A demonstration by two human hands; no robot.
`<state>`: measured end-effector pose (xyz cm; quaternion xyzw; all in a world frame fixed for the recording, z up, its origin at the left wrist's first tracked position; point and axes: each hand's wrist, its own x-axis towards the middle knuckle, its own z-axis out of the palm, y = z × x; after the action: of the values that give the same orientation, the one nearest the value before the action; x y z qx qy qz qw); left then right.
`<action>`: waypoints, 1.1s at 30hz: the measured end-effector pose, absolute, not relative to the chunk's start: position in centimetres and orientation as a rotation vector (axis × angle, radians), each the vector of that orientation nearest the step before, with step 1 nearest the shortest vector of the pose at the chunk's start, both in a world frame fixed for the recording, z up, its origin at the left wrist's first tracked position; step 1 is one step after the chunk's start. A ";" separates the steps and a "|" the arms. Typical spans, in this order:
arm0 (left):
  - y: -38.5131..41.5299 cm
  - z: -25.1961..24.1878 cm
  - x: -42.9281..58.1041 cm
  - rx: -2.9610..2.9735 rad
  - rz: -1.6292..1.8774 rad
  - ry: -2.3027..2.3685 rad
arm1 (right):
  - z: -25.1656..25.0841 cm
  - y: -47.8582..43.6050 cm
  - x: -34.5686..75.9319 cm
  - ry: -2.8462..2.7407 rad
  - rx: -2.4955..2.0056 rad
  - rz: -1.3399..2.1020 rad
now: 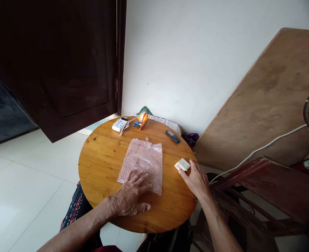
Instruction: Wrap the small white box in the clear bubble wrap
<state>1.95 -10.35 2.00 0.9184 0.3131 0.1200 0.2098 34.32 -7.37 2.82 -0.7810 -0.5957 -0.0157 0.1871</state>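
Observation:
A sheet of bubble wrap [144,157] lies flat in the middle of the round wooden table [99,168]. Spread over its near edge is my left hand [133,192], palm down, the thumb resting on bare wood. At the table's right side, my right hand [196,178] has thumb and fingers around a small, flat white box [183,164] with red marks and printed text. The box is at or just above the tabletop; I cannot tell which.
Toward the back stand a white device with a cable [120,124] and an orange-and-blue tape dispenser [141,120]. A dark, blurred oblong object [172,136] lies back right. Behind are a white wall [183,63] and a dark door [78,70]; a wooden chair [270,189] is at right.

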 end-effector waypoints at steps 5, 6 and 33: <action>-10.7 0.1 2.3 2.562 0.452 0.846 | 3.6 -7.1 33.2 -1.447 -1.930 0.347; -10.7 0.0 2.3 2.569 0.460 0.846 | 4.3 -7.3 32.0 -1.412 -1.776 0.357; -7.6 1.6 3.1 2.475 0.536 1.161 | 1.6 -1.4 25.6 -1.876 -1.507 0.745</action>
<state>3.06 -7.62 1.63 0.8744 0.4102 0.1893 0.1769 25.63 -1.43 1.59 -0.5696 -0.7089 0.2813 0.3063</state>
